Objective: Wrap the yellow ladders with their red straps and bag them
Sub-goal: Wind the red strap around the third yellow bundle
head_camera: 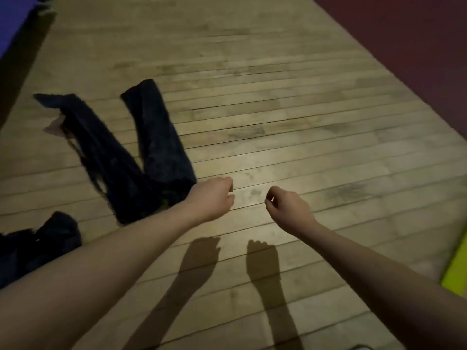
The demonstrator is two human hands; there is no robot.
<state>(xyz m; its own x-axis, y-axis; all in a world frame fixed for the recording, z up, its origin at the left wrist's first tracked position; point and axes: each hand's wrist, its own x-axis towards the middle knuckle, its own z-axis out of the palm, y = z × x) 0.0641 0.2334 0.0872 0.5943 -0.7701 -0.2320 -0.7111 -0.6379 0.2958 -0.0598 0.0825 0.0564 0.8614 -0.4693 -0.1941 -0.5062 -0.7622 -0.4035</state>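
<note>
Both hands, left hand (212,198) and right hand (288,208), hang loosely curled and empty just right of the dark bag (151,160), seemingly between grabs.

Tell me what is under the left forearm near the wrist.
The near end of the long dark bags on the wooden floor runs under the left forearm. A yellowish glint shows there; the rest is covered.
</note>
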